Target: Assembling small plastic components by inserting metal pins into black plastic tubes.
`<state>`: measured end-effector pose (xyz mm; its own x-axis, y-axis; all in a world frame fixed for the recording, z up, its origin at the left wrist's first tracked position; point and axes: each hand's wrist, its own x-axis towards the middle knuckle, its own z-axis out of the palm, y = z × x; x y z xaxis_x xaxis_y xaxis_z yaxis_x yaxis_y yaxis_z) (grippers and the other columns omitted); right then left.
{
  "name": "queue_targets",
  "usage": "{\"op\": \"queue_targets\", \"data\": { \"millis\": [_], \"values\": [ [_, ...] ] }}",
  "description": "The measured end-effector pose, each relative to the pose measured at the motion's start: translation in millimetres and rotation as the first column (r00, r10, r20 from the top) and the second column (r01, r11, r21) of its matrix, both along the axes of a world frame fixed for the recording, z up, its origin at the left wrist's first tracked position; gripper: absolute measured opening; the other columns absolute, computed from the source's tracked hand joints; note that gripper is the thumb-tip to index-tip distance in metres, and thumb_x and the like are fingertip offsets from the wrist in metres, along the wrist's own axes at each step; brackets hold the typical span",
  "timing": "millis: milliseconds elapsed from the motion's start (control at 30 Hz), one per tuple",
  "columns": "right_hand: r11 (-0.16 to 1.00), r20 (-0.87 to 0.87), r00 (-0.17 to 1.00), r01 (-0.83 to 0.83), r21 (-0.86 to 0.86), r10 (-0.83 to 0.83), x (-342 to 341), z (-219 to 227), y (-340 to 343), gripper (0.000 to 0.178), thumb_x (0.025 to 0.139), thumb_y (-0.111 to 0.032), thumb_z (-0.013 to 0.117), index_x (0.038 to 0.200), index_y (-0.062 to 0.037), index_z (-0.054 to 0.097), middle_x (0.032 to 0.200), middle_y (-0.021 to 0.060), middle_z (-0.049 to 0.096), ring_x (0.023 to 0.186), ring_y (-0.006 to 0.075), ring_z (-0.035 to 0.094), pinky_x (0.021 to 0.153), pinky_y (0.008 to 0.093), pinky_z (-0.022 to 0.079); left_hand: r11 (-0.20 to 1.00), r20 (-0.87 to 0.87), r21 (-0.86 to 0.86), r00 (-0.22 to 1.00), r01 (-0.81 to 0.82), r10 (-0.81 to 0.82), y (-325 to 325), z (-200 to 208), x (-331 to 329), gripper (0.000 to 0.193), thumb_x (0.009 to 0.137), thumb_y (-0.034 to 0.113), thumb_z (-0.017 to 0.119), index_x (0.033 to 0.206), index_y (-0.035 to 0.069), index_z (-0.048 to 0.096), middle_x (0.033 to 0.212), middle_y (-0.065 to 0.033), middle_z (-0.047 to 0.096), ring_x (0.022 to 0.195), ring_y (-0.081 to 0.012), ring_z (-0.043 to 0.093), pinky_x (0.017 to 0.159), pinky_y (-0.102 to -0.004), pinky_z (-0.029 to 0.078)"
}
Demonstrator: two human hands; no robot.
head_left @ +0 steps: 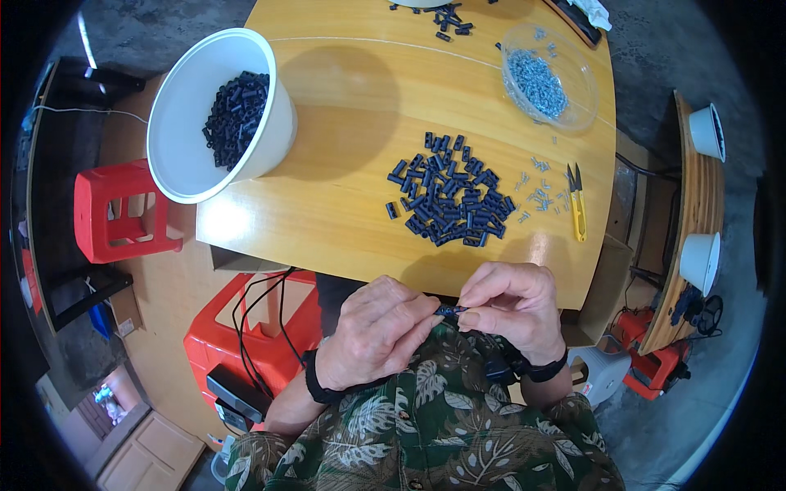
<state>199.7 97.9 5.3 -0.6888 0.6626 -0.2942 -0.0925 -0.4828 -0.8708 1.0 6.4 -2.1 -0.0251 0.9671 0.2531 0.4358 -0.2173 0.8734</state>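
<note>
Close to my body, at the table's near edge, my left hand [378, 329] is closed on a small black plastic tube [448, 311]. From the other side, my right hand [517, 309] pinches with thumb and forefinger at the tube's right end. What sits between those right fingertips is too small to make out. On the table just beyond my hands lies a heap of similar short black tubes [454, 200], with side openings in some. Small silver metal pieces [540, 198], looking like screws or pins, are scattered to its right.
A white bucket [282, 131] partly filled with black pieces stands at the table's left. Yellow-handled snips [579, 214] lie near the right edge. A clear bowl [583, 110] of silver pieces sits at far right. Red stools [209, 348] with black cables are on the left.
</note>
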Motion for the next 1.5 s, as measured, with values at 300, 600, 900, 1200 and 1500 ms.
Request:
{"op": "queue_targets", "data": {
  "millis": [300, 600, 900, 1200, 1500],
  "values": [
    [0.909, 0.156, 0.979, -0.181, 0.376, 0.131, -1, 11, 14, 0.013, 0.079, 0.002, 0.078, 0.089, -0.0009, 0.071, 0.083, 0.0079, 0.071, 0.075, 0.0163, 0.068, 0.065, 0.0268, 0.051, 0.993, -0.125, 0.05, 0.987, 0.106, -0.099, 1, 7, -5, 0.03, 0.07, -0.003, 0.079, 0.096, 0.0, 0.067, 0.082, -0.0105, 0.064, 0.068, -0.0289, 0.061, 0.061, -0.0369, 0.049],
    [0.915, 0.135, 0.985, -0.148, 0.375, 0.104, -2, -4, 6, 0.015, 0.079, 0.004, 0.077, 0.092, -0.0018, 0.072, 0.085, 0.0068, 0.071, 0.076, 0.015, 0.068, 0.065, 0.0268, 0.051, 0.997, -0.087, 0.022, 0.994, 0.072, -0.07, 0, 3, -4, 0.028, 0.07, -0.002, 0.08, 0.095, 0.001, 0.067, 0.082, -0.0104, 0.066, 0.068, -0.0273, 0.062, 0.06, -0.0356, 0.05],
    [0.993, 0.091, 0.995, -0.052, 0.104, 0.043, 2, -3, -5, 0.011, 0.087, 0.003, 0.072, 0.098, 0.0026, 0.07, 0.083, 0.0076, 0.068, 0.072, 0.0103, 0.065, 0.061, 0.0228, 0.051, 0.996, 0.017, -0.09, 1.0, 0.015, -0.013, -3, 9, -1, 0.023, 0.074, 0.0, 0.08, 0.095, 0.002, 0.071, 0.083, -0.0107, 0.069, 0.073, -0.0257, 0.067, 0.063, -0.034, 0.053],
    [0.976, 0.101, 0.993, -0.074, 0.206, 0.054, 1, -3, -4, 0.009, 0.086, 0.003, 0.072, 0.095, 0.0022, 0.07, 0.08, 0.007, 0.068, 0.068, 0.0101, 0.065, 0.058, 0.0228, 0.049, 0.949, 0.25, -0.311, 0.968, 0.06, 0.021, -7, 11, -1, 0.023, 0.078, -0.002, 0.077, 0.101, 0.0, 0.073, 0.088, -0.0123, 0.072, 0.079, -0.0249, 0.07, 0.067, -0.0323, 0.055],
    [0.971, 0.153, 0.984, -0.126, 0.202, 0.095, -2, -4, -3, 0.006, 0.087, 0.004, 0.07, 0.093, 0.0027, 0.07, 0.08, 0.0066, 0.069, 0.066, 0.01, 0.065, 0.057, 0.0231, 0.05, 0.99, 0.106, -0.14, 0.993, -0.03, 0.045, -10, 9, 5, 0.021, 0.078, -0.002, 0.077, 0.099, 0.0, 0.073, 0.091, -0.0125, 0.071, 0.077, -0.0248, 0.07, 0.068, -0.0319, 0.056]
  ]
}}
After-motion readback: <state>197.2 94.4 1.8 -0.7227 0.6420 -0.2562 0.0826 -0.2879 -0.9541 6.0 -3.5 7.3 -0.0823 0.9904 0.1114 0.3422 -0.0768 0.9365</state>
